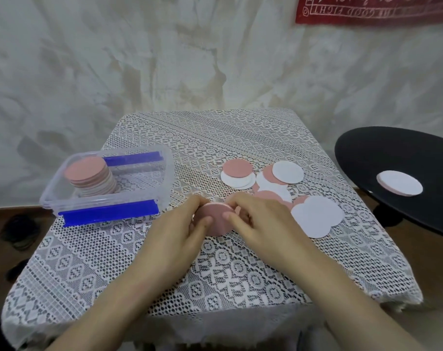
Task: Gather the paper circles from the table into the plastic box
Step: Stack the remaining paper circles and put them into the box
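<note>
A small stack of pink paper circles (pixel 215 214) sits at the table's middle, gripped from both sides: my left hand (pixel 182 229) holds its left edge and my right hand (pixel 258 221) its right edge, fingers curled over the top. Several loose pink and white circles (pixel 288 173) lie spread to the right, with two big white ones (pixel 316 216) nearest my right hand. The clear plastic box (pixel 139 196) with blue clips stands at the left and holds a leaning pile of circles (pixel 88 176).
The lace-covered table (pixel 215 274) drops off at the front and sides. A black round stool (pixel 397 158) at the right carries a few more circles (pixel 400 183). A pale draped cloth hangs behind.
</note>
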